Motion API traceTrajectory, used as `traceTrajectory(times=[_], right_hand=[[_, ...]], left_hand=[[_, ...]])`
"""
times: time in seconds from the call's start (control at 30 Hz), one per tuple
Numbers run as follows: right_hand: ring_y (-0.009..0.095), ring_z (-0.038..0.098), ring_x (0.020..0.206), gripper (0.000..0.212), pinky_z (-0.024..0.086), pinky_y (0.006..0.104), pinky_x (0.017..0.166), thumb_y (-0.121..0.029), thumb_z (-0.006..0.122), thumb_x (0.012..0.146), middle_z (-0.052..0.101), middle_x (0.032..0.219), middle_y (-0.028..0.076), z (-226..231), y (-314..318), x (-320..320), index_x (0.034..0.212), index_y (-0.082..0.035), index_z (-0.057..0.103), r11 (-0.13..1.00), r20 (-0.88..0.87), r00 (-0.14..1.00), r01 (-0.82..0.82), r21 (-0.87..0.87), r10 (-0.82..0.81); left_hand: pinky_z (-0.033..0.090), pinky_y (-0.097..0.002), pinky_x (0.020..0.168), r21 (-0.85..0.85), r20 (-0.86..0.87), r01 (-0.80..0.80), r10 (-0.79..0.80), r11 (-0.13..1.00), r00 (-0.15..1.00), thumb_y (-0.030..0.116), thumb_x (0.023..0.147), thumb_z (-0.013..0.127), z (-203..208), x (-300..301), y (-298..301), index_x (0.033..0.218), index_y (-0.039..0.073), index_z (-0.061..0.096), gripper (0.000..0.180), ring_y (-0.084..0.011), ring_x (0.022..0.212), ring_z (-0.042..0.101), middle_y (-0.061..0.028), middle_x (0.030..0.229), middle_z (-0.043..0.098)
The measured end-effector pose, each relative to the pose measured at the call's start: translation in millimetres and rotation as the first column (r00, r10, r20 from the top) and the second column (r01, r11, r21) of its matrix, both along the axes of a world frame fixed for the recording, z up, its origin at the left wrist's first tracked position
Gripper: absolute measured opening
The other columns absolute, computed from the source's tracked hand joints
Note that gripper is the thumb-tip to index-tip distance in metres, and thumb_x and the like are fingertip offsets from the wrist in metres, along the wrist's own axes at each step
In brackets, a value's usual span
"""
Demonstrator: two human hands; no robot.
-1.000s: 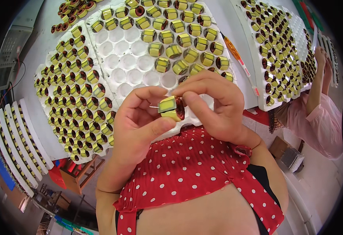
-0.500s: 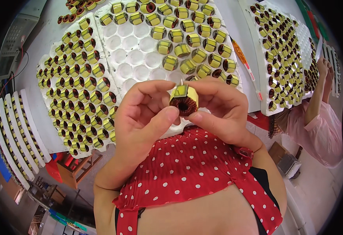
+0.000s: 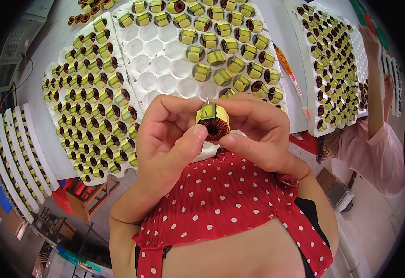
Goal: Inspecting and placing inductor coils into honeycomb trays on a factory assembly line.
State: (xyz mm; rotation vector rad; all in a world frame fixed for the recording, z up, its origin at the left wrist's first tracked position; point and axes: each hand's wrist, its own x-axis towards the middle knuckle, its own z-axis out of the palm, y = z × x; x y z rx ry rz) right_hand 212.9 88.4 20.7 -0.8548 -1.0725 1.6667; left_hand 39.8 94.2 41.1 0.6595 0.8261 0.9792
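Observation:
Between both hands I hold a toroidal coil [image 3: 214, 121], its copper winding ring facing me and yellow tape wrapped round its outside. A yellow-green square piece with a dark edge sits on its upper side, and thin wire leads stick up from it. My left hand [image 3: 167, 132] pinches the coil from the left, thumb at the lower left of the winding. My right hand [image 3: 260, 129] grips it from the right, thumb at the lower right. Just beyond my fingers lies a white foam tray [image 3: 140, 48] with round pockets, many filled with similar coils.
A second foam tray [image 3: 49, 109] full of coils lies at left, with stacked trays [image 3: 24, 157] beyond it. An orange-handled brush [image 3: 291, 76] lies right of the middle tray. Farther right is another filled tray [image 3: 311, 99], where a co-worker's arm [image 3: 376, 88] reaches over.
The coil has turned slightly in my fingers and shifted a little left, showing more of its winding. The co-worker's arm has reached farther away across the right-hand tray.

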Motion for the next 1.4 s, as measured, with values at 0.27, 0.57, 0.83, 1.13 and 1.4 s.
traceTrajectory(times=[0.27, 0.57, 0.83, 1.13, 1.4], right_hand=[[0.016, 0.06, 0.089, 0.04, 0.05, 0.0264, 0.078, 0.006, 0.062, 0.077, 0.055, 0.099, 0.01, -1.2, -0.2, -1.0, 0.115, 0.003, 0.054, 0.999, -0.007, 1.0, -0.009, 0.034, 0.01], [0.017, 0.06, 0.088, 0.041, 0.05, 0.0264, 0.077, 0.007, 0.061, 0.076, 0.056, 0.098, 0.011, 0.0, 3.4, -2.7, 0.116, 0.003, 0.054, 0.987, 0.085, 0.996, -0.007, 0.16, -0.007], [0.017, 0.06, 0.084, 0.041, 0.05, 0.0254, 0.074, 0.006, 0.06, 0.076, 0.057, 0.094, 0.011, -0.3, 3.6, -3.9, 0.116, 0.002, 0.055, 0.98, 0.136, 0.99, -0.004, 0.198, -0.024], [0.016, 0.059, 0.087, 0.041, 0.049, 0.0248, 0.077, 0.007, 0.059, 0.077, 0.055, 0.097, 0.01, 0.7, 4.0, -3.7, 0.117, 0.002, 0.053, 0.991, 0.144, 0.989, -0.028, 0.134, 0.009], [0.015, 0.057, 0.09, 0.041, 0.048, 0.0251, 0.079, 0.007, 0.058, 0.078, 0.053, 0.099, 0.01, 2.9, 5.3, -7.0, 0.118, 0.003, 0.052, 0.988, 0.213, 0.977, -0.06, 0.141, 0.029]], left_hand=[[0.044, -0.0222, 0.074, 0.057, 0.028, 0.01, -0.012, 0.998, 1.0, 0.002, 0.082, 0.056, -1.8, -1.4, -1.1, 0.101, -0.001, 0.045, 0.022, -0.0069, 0.079, 0.052, -0.0052, 0.091, 0.054], [0.034, -0.0186, 0.063, 0.073, -0.014, -0.046, 0.047, 0.996, 0.999, 0.003, 0.082, 0.055, -1.1, 4.9, -2.6, 0.099, 0.001, 0.044, 0.021, -0.0042, 0.071, 0.04, -0.0007, 0.083, 0.047], [0.033, -0.0194, 0.062, 0.129, -0.029, -0.04, 0.045, 0.991, 0.999, -0.001, 0.08, 0.051, -7.3, 5.3, -2.6, 0.099, 0.002, 0.041, 0.022, -0.0052, 0.07, 0.035, -0.0014, 0.083, 0.041], [0.037, -0.0181, 0.062, 0.063, -0.007, -0.078, 0.078, 0.995, 0.997, -0.003, 0.079, 0.055, -9.7, 6.3, -4.3, 0.097, 0.003, 0.042, 0.023, -0.0039, 0.07, 0.039, -0.0003, 0.083, 0.043], [0.038, -0.0181, 0.062, 0.091, -0.018, -0.066, 0.068, 0.994, 0.998, -0.004, 0.079, 0.057, -13.2, 3.2, -4.4, 0.099, 0.004, 0.04, 0.027, -0.0034, 0.072, 0.042, -0.0004, 0.083, 0.044]])
